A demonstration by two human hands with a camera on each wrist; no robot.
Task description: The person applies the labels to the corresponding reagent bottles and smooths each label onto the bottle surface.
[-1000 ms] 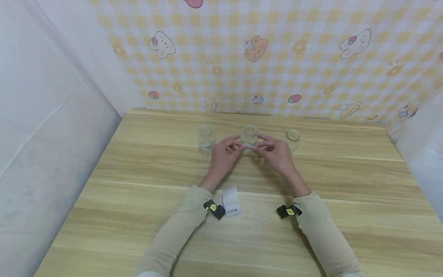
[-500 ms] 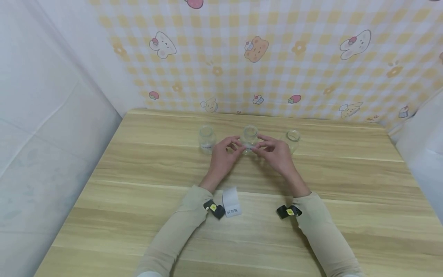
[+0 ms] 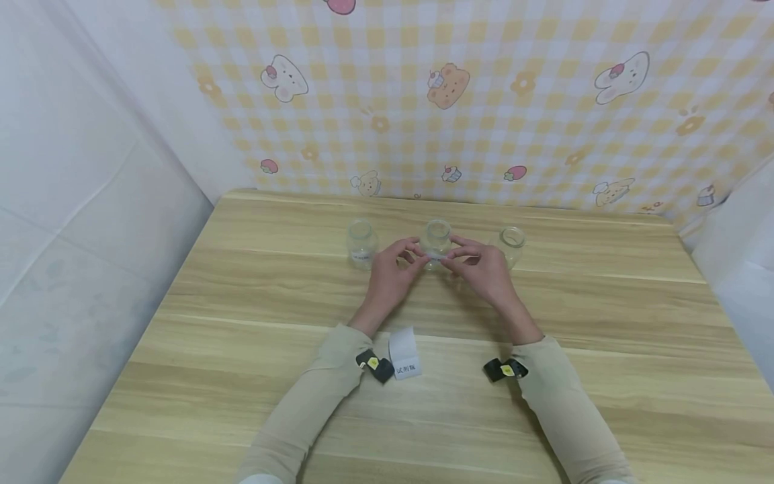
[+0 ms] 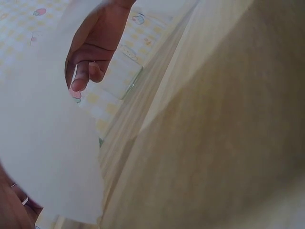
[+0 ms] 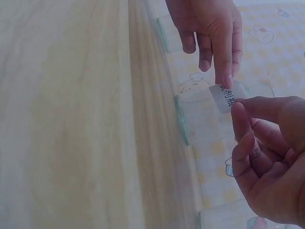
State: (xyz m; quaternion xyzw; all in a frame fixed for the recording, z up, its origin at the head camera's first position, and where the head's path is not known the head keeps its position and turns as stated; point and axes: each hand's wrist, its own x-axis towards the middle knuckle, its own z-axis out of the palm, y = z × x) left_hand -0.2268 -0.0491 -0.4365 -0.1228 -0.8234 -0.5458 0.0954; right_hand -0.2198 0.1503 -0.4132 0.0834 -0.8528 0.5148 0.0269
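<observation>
A clear glass bottle stands upright between the hands, at the middle of a row of three. Across its front lies a small white label with dark handwriting. My left hand has thumb and index finger at the label's left end. At the right end, my right hand holds the edge between thumb and index finger, its other fingers bent beside the glass. How firmly each end sticks cannot be seen. White paper hides most of my left hand in the left wrist view.
Another glass bottle, with a label on its front, stands to the left. A third bottle is partly behind my right hand. White backing paper with one handwritten label lies by the left sleeve. A checked cloth hangs behind the wooden table.
</observation>
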